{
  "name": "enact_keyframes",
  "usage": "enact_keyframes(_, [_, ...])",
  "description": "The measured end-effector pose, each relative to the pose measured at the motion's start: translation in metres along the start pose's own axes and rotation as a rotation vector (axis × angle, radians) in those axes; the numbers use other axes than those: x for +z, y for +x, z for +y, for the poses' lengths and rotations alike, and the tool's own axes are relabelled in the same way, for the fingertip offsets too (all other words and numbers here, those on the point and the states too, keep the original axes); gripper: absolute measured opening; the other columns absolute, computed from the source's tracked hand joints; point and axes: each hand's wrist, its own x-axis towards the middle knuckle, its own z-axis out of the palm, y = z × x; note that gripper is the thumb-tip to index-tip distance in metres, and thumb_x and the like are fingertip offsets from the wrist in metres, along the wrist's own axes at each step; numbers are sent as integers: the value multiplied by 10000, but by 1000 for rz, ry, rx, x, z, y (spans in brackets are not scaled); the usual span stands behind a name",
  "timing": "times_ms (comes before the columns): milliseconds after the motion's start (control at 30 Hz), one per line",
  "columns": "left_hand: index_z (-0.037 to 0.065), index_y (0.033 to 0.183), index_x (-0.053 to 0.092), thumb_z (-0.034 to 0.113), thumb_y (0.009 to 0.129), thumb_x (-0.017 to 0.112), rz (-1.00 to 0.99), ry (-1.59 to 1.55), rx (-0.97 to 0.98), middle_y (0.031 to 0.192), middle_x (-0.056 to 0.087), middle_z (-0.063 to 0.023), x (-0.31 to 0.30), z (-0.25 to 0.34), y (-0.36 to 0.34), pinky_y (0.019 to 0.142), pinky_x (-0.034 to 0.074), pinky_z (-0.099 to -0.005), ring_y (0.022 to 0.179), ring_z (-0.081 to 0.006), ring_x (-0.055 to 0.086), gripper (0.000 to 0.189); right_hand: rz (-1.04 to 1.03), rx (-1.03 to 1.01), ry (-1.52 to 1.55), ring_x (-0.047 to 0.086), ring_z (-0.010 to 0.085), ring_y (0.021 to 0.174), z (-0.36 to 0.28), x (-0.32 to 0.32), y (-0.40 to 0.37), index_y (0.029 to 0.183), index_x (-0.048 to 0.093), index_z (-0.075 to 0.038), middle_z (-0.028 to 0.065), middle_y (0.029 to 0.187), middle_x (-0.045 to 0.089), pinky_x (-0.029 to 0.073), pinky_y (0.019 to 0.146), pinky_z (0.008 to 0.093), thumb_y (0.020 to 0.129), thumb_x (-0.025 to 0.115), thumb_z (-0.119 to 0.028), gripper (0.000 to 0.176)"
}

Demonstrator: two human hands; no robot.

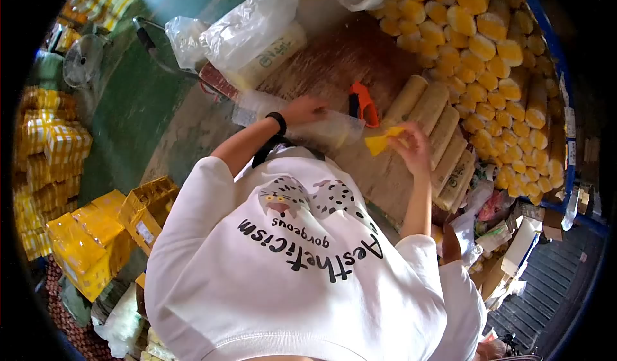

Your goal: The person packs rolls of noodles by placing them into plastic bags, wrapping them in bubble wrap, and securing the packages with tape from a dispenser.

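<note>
A clear bubble-wrap-like roll or sleeve [344, 127] lies across the near edge of the wooden table [321, 59]. My left hand [306, 110] rests on it, fingers curled toward the table; whether they grip it is unclear. To the right, my right hand [413, 148] pinches a small yellow piece [380, 142] between thumb and fingers, beside the end of the clear sleeve. An orange tape dispenser [365, 105] stands on the table just beyond, between my hands. Several long wrapped rolls [424, 114] lie side by side right of it.
White plastic bags [257, 30] sit at the table's far left. Many yellow-ended rolls [485, 59] are stacked at the right. Yellow-taped boxes [96, 239] stand at the lower left, a fan [83, 60] at the upper left. Another person's white sleeve [463, 303] shows at the lower right.
</note>
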Motion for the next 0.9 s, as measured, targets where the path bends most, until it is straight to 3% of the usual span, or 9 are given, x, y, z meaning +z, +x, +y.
enact_keyframes(167, [111, 929, 608, 270, 835, 546, 48, 129, -112, 830, 649, -135, 1, 9, 1, 678, 463, -463, 767, -348, 607, 195, -197, 143, 200, 604, 160, 924, 6, 40, 11, 1156, 526, -117, 40, 1019, 605, 511, 789, 299, 776, 749, -94, 441])
enact_keyframes(200, [106, 924, 603, 273, 835, 544, 54, 147, -129, 831, 647, -140, -1, 13, 0, 676, 462, -466, 771, -351, 606, 198, -251, 304, 263, 603, 168, 914, 3, 47, 14, 1204, 485, -152, 31, 1027, 599, 510, 769, 307, 777, 753, -138, 505])
enact_keyframes(300, [90, 911, 589, 264, 831, 546, 80, 163, -158, 834, 633, -154, -3, 23, -1, 675, 458, -473, 778, -363, 598, 196, -423, 249, 379, 594, 176, 929, 24, 66, 32, 1281, 415, -188, 37, 1055, 584, 513, 753, 317, 798, 726, -139, 576])
enact_keyframes(367, [77, 901, 577, 237, 822, 556, 101, 125, -152, 837, 616, -164, -1, 24, -4, 678, 453, -474, 781, -375, 584, 180, -332, 452, 565, 591, 181, 942, 27, 82, 36, 1328, 350, -200, 52, 1075, 573, 518, 742, 322, 806, 701, -106, 636])
enact_keyframes(400, [78, 900, 575, 210, 806, 571, 153, 88, -66, 844, 605, -159, 3, 21, -5, 685, 450, -468, 793, -373, 574, 162, -284, 555, 658, 589, 184, 948, 27, 87, 38, 1352, 318, -206, 60, 1086, 568, 520, 736, 324, 810, 689, -89, 666])
enact_keyframes(567, [93, 860, 592, 72, 718, 625, 381, 64, 223, 869, 561, -111, 7, 13, -9, 743, 426, -433, 866, -338, 523, 148, -294, 585, 643, 591, 200, 953, 73, 101, 42, 1409, 224, -188, 85, 1116, 557, 530, 721, 328, 800, 664, -52, 763])
enact_keyframes(667, [103, 825, 616, 47, 671, 648, 333, 77, 367, 916, 551, -94, 15, 0, -7, 769, 409, -407, 899, -309, 506, 167, -241, 596, 629, 587, 209, 969, 70, 101, 39, 1412, 225, -184, 85, 1132, 547, 533, 719, 329, 799, 662, -55, 764])
enact_keyframes(767, [106, 799, 644, 70, 691, 626, 236, 143, 374, 918, 546, -95, 11, 6, -8, 782, 404, -390, 904, -299, 505, 116, -202, 603, 669, 581, 213, 987, 64, 97, 35, 1415, 230, -188, 84, 1147, 539, 533, 731, 341, 801, 665, -72, 762])
enact_keyframes(900, [109, 835, 664, 103, 741, 572, 393, 458, 456, 873, 550, -86, 19, 15, -10, 775, 415, -375, 885, -290, 520, 132, -245, 620, 765, 572, 217, 1011, 62, 97, 35, 1419, 237, -203, 78, 1166, 534, 526, 762, 370, 817, 646, -100, 735])
